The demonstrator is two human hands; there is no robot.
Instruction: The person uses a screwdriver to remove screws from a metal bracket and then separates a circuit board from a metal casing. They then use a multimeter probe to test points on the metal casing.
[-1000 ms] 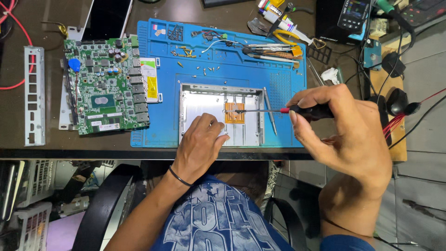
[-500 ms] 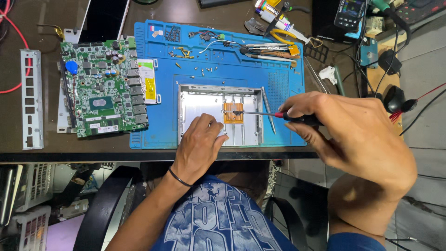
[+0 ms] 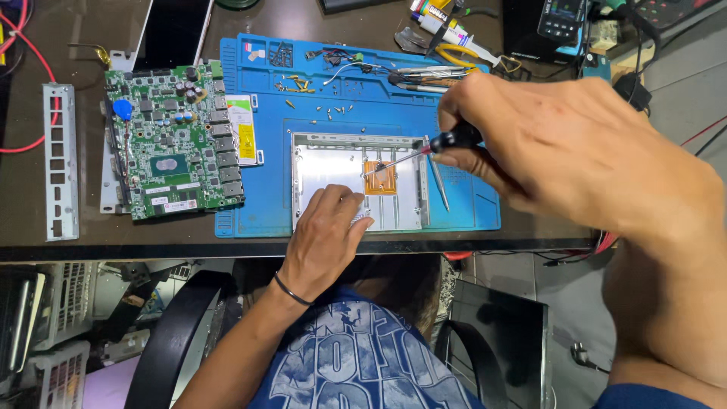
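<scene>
Left hand (image 3: 327, 238) lies palm-down at lower centre of the frame, fingers loosely spread and flat on the near edge of the open metal case (image 3: 356, 182); it presses rather than grips, nothing enclosed; a dark band circles the wrist; forearm runs down toward lower left.

Right hand (image 3: 575, 151) fills the right of the frame, wrist bent, knuckles uppermost; fingers curled tight around the black handle of a screwdriver (image 3: 424, 151); shaft slants down and left, its tip on or just above the orange square pad (image 3: 380, 178) inside the case; contact cannot be confirmed.

The case sits at centre frame on the blue work mat (image 3: 265, 204), lower middle portion; a thin metal rod lies just beside its right wall.

Green circuit board (image 3: 170, 140) lies at left, overlapping the mat's left edge; grey perforated metal plate (image 3: 59, 159) lies at far left, well apart; small loose screws (image 3: 333, 112) scattered on the mat above the case; pens and tools cluster at upper centre.
</scene>
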